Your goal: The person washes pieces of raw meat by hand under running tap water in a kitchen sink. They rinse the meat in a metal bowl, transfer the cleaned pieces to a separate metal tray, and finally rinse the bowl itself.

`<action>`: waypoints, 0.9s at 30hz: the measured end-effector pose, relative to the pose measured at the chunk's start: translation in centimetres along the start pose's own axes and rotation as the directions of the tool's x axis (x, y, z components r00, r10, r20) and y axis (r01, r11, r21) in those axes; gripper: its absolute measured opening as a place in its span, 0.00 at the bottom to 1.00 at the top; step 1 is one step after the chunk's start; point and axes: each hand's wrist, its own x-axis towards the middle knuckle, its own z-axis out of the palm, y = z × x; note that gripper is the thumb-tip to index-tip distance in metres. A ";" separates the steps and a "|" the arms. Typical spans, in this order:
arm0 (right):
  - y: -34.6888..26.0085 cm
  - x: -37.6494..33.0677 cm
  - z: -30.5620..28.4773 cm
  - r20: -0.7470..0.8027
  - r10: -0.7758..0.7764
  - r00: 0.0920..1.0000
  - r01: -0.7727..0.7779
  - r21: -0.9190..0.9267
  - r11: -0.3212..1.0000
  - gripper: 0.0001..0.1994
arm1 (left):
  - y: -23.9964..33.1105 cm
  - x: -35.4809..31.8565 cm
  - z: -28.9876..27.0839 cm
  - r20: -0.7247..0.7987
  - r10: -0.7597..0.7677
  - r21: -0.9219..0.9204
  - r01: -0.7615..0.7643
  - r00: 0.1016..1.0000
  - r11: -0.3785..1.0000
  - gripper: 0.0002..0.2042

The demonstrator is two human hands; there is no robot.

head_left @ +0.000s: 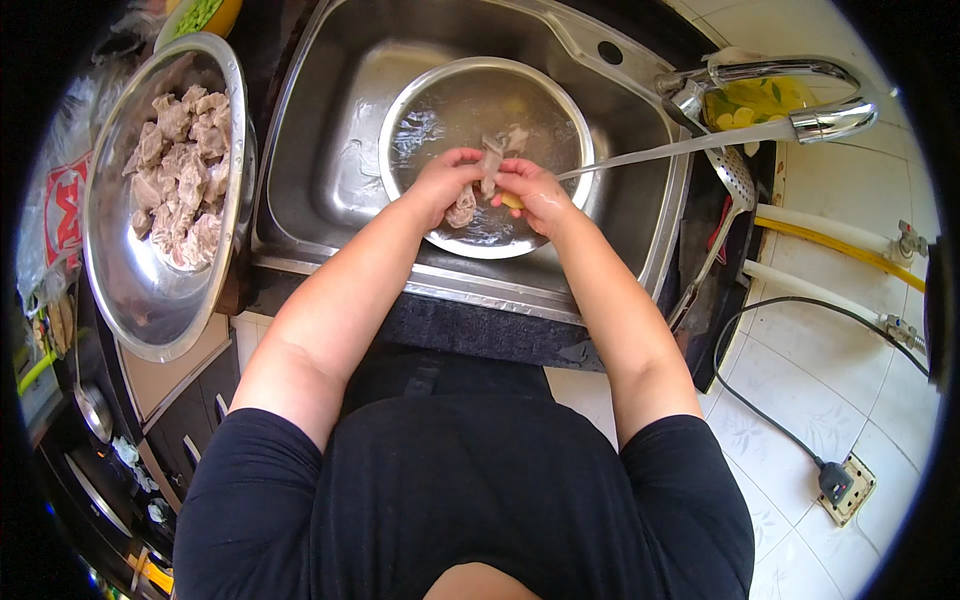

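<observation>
Seen from the head camera, the person stands at a steel sink (320,170), both hands over a round steel basin (560,110) of cloudy water sitting in it. The left hand (445,180) and right hand (530,190) are each closed on the same pale strip of raw meat (488,165), fingers pinching it between them above the water. A thin stream of water (670,150) runs in from the faucet (830,120) at three o'clock. At nine o'clock, a large steel bowl (140,290) holds a heap of meat pieces (180,170).
</observation>
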 end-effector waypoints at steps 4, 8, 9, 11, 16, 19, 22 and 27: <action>0.0 -0.2 -1.0 -0.131 -0.053 0.990 0.048 -0.045 0.998 0.19 | 0.2 0.2 -0.5 -0.106 0.011 -0.055 -0.017 0.994 0.998 0.19; 0.8 0.4 -1.3 -0.122 -0.038 0.992 0.047 0.069 0.997 0.18 | 1.1 -0.8 0.2 0.027 -0.116 -0.077 0.118 0.993 0.990 0.18; 0.8 0.6 -1.1 -0.100 -0.027 0.995 0.034 0.068 0.997 0.18 | 0.8 -0.7 0.2 0.074 -0.144 -0.038 0.147 0.987 0.988 0.18; 1.4 0.2 -0.2 -0.089 -0.050 0.995 0.049 -0.006 0.999 0.16 | 0.5 -0.8 0.3 0.158 -0.207 0.007 0.208 0.966 0.978 0.17; 0.7 -1.0 0.8 -0.025 -0.134 0.991 0.127 -0.188 0.974 0.13 | 0.8 -1.5 0.8 0.078 -0.203 0.096 0.195 0.976 0.976 0.18; -1.5 -1.0 0.8 -0.053 -0.131 0.990 0.122 -0.142 0.982 0.12 | 1.1 -1.2 0.3 0.032 -0.168 0.041 0.167 0.985 0.985 0.19; -1.4 0.8 -0.6 -0.315 -0.175 0.933 0.134 -0.149 0.980 0.11 | 1.8 -2.0 0.6 -0.059 -0.076 -0.179 0.064 0.995 0.982 0.17; -2.5 4.3 -0.6 -0.373 -0.422 0.826 0.117 -0.619 0.776 0.14 | 3.8 -5.0 -0.1 -0.191 0.006 -0.306 -0.065 0.982 0.950 0.21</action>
